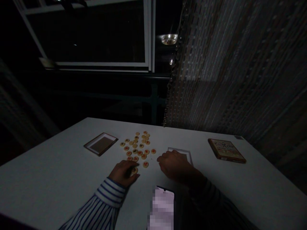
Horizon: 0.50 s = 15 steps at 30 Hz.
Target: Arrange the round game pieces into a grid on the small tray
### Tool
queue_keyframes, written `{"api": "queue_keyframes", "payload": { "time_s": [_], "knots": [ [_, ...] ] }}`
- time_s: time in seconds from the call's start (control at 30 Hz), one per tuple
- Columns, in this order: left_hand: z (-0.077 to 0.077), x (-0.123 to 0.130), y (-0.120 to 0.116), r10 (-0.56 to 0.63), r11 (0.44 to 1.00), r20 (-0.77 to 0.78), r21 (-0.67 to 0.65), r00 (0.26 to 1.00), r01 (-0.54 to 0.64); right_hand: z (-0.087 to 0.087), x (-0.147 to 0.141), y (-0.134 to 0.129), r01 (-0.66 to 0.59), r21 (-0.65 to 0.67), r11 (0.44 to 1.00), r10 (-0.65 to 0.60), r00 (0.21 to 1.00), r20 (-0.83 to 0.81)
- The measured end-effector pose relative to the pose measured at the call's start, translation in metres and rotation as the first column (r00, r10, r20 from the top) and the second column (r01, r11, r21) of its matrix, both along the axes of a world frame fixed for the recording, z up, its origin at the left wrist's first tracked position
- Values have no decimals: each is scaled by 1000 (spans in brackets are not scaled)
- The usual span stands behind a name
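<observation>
My left hand (123,172) is curled on the white table, thumb and fingers round a wooden Chinese chess piece (134,171) with a dark character. My right hand (173,163) is closed, its fingertips turned down and inward; whatever they hold, if anything, is hidden. Behind and partly under it shows a pale-rimmed shallow tray (189,156). Between the hands lies a chess piece with a red character (145,164). Beyond them are several loose round pieces, among them a red-marked piece (153,151) and a dark-marked piece (135,151); some are blank side up.
An open shallow box part (90,148) lies at the left of the white table (59,172). A flat printed box (226,150) is at the right, near a small dark card (238,137). A phone (163,207) lies in front. Bead strings (203,80) hang behind.
</observation>
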<state>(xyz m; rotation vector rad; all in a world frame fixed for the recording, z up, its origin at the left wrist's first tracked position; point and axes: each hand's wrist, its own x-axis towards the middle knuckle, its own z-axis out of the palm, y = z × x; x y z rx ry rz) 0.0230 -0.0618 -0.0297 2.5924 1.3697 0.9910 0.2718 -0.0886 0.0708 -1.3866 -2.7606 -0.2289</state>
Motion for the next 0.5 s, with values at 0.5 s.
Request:
{"api": "queue_keyframes", "payload": {
  "time_s": [0.5],
  "knots": [
    [-1, -2, -1, 15, 995, 16, -102, 1000, -13, -5, 2, 1, -6, 17, 1000, 6, 1000, -4]
  ]
}}
